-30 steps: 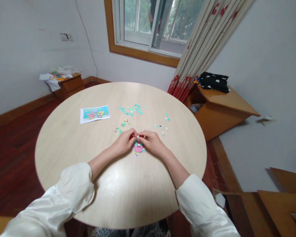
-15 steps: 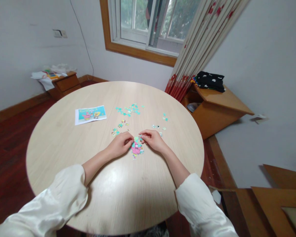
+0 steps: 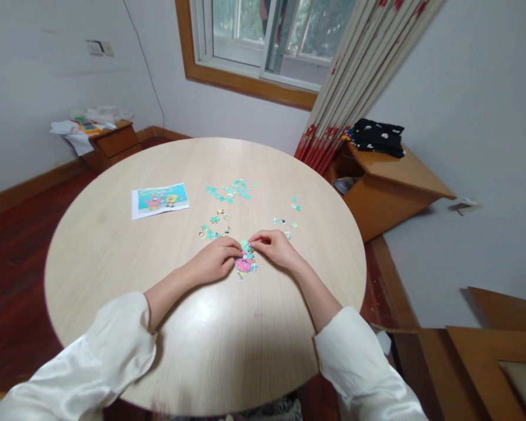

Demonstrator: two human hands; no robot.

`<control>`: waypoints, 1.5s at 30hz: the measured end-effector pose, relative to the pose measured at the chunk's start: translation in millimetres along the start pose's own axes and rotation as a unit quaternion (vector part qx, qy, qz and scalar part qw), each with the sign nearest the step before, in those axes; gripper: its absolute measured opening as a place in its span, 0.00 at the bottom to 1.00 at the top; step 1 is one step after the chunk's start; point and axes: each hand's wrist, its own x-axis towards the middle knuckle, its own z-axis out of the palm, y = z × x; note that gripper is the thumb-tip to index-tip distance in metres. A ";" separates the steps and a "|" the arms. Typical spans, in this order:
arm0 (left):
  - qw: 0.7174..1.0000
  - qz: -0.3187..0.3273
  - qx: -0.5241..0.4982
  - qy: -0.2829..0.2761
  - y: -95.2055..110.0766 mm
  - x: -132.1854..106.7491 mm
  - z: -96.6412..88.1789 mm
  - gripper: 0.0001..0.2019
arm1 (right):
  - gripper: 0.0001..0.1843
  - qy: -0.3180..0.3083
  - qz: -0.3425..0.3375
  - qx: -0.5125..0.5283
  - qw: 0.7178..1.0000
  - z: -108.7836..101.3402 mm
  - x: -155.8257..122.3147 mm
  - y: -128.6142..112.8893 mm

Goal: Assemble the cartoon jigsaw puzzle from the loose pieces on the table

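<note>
A partly joined jigsaw puzzle (image 3: 244, 266) with a pink cartoon figure lies on the table between my hands. My left hand (image 3: 217, 258) is closed at its left edge, fingers together and pressed on the puzzle. From the right, my right hand (image 3: 275, 248) reaches its upper edge, thumb and fingertips pinched on a small jigsaw piece (image 3: 250, 246). The fingers hide most of that piece. Loose pieces (image 3: 209, 232) in yellow and teal lie just beyond my left hand. Beyond my right hand are a few pale and dark pieces (image 3: 279, 221).
The round wooden table (image 3: 193, 345) carries a printed reference picture (image 3: 163, 199) at the left. Farther back, several teal pieces (image 3: 230, 190) are scattered, with a few more teal pieces (image 3: 296, 204) at the right. A wooden cabinet (image 3: 403, 181) stands beyond the table's right side.
My left hand has shifted slightly right, its fingers now stretched farther over the puzzle's edge. My right hand stays at the top of the puzzle, fingertips closer to it. The view has tilted slightly.
</note>
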 end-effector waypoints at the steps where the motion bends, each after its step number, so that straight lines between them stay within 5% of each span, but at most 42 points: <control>1: 1.000 0.000 0.001 -0.002 0.2 -0.1 -0.2 0.17 | 0.06 -0.002 -0.003 -0.008 1.000 -0.1 -0.2 -0.2; 25: 1.000 -0.007 0.010 -0.022 4.7 0.8 -3.5 0.17 | 0.05 0.017 -0.060 -0.155 0.986 4.0 -1.8 -3.4; 45: 0.999 -0.004 0.007 -0.037 3.4 -0.7 -2.3 0.17 | 0.08 -0.027 -0.002 -0.035 0.999 -11.2 -4.8 -2.2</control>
